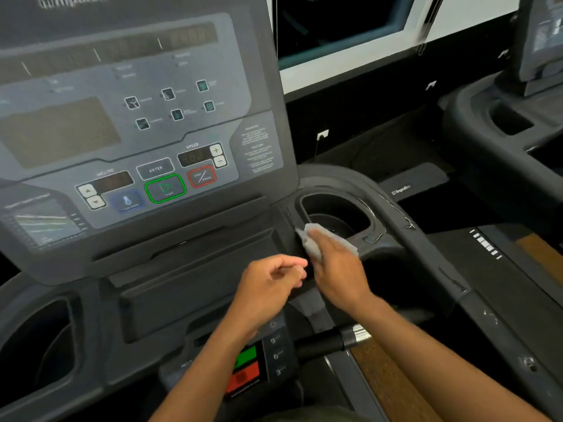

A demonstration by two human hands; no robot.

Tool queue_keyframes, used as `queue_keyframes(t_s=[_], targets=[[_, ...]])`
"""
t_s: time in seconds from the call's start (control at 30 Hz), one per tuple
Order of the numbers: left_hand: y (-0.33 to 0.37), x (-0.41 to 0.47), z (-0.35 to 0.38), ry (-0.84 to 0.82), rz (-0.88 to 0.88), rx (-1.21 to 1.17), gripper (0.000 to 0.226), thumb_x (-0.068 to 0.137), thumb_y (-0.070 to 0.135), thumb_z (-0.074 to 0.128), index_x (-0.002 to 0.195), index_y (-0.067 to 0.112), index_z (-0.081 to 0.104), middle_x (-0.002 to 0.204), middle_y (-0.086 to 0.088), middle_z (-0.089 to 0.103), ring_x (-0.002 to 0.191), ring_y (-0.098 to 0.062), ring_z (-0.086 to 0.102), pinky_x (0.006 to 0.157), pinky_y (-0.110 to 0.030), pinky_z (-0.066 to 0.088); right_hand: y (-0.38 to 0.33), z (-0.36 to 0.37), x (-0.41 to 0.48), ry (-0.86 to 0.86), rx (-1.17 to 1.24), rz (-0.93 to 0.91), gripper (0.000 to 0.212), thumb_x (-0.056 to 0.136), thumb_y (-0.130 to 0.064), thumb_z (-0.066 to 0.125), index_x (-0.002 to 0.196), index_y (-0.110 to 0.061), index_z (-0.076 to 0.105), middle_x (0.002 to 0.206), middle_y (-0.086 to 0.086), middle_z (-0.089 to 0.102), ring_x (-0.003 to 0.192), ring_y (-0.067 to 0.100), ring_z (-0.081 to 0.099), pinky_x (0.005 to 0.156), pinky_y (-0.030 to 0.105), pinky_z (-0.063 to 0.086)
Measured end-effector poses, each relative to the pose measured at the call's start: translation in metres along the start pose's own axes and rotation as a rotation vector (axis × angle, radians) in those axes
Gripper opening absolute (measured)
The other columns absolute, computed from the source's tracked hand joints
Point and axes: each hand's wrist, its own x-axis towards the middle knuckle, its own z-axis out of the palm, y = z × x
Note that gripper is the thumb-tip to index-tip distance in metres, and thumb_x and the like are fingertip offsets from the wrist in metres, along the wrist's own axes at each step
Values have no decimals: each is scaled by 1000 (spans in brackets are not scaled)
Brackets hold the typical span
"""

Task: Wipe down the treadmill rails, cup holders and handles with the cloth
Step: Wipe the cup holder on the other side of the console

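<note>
My right hand presses a pale grey cloth flat against the near left rim of the right cup holder, a dark oval well beside the console. Most of the cloth lies under my fingers, with its edges sticking out. My left hand hovers just left of it, fingers loosely curled, holding nothing. The left cup holder sits at the lower left. A black handle with a silver sensor band crosses below my right forearm. The right rail runs down to the right.
The grey console panel with its buttons fills the upper left. A small keypad with a green and a red button sits under my left forearm. A second treadmill stands at the right, with a window ledge behind.
</note>
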Motion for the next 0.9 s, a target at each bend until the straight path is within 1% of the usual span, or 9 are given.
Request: queue_keyframes(t_s=[0.07, 0.13, 0.2, 0.33, 0.53, 0.63, 0.7, 0.77, 0.9], targets=[[-2, 11, -5, -18, 19, 30, 20, 100, 20, 69, 106, 33, 82, 94, 9, 82, 90, -5, 78, 85, -23, 60, 5, 28, -17, -82, -105, -82, 60, 95, -19, 49, 153, -7, 41, 157, 15, 44, 147, 29, 39, 122, 40, 28], [-6, 18, -11, -29, 28, 29, 21, 99, 19, 70, 104, 34, 83, 93, 8, 83, 91, -7, 78, 84, -24, 59, 7, 44, -27, -73, -104, -84, 66, 96, -21, 45, 159, -6, 29, 166, 13, 26, 156, 23, 19, 127, 42, 15], [-11, 22, -21, -20, 25, 16, 21, 99, 19, 69, 102, 35, 83, 93, 7, 83, 91, -8, 78, 86, -27, 60, 7, 49, -25, -79, -74, -65, 67, 98, -24, 42, 161, -10, 25, 169, 9, 19, 157, 19, 11, 127, 43, 13], [-15, 20, -48, 103, -17, -125, 21, 104, 17, 64, 105, 27, 82, 94, 6, 83, 90, -11, 79, 84, -31, 60, -7, 46, -9, -147, -129, -232, 65, 99, -26, 47, 160, -12, 29, 169, 7, 18, 158, 17, 7, 128, 40, 10], [-23, 11, -88, 304, -29, -251, 20, 105, 18, 62, 103, 23, 81, 92, -2, 83, 90, -18, 80, 82, -35, 60, -39, 56, 15, -317, -71, -426, 61, 99, -29, 42, 158, -12, 34, 166, 6, 28, 156, 15, 17, 127, 36, 15], [-28, 7, -94, 339, -38, -261, 20, 105, 18, 62, 105, 21, 81, 92, -4, 83, 90, -19, 80, 81, -35, 60, -47, 54, 28, -457, -43, -531, 53, 107, -36, 42, 157, -18, 38, 166, 0, 28, 156, 8, 14, 127, 31, 11], [-31, 5, -92, 351, -53, -256, 19, 105, 19, 61, 106, 21, 81, 93, -4, 83, 90, -18, 80, 82, -36, 60, -45, 49, 36, -521, -85, -598, 53, 109, -42, 37, 157, -20, 37, 166, -3, 24, 156, 6, 10, 127, 28, 7], [-32, 4, -86, 359, -70, -260, 19, 105, 19, 61, 105, 21, 81, 93, -3, 83, 90, -18, 80, 82, -36, 61, -38, 42, 41, -585, -132, -650, 55, 109, -44, 34, 159, -21, 33, 167, -5, 22, 155, 3, 7, 128, 29, 8], [-28, 3, -72, 351, -105, -268, 20, 106, 21, 61, 104, 24, 81, 94, -1, 83, 92, -18, 80, 85, -37, 61, -17, 18, 50, -619, -187, -631, 56, 108, -46, 32, 159, -23, 32, 166, -9, 27, 153, -2, 10, 127, 27, 10]])
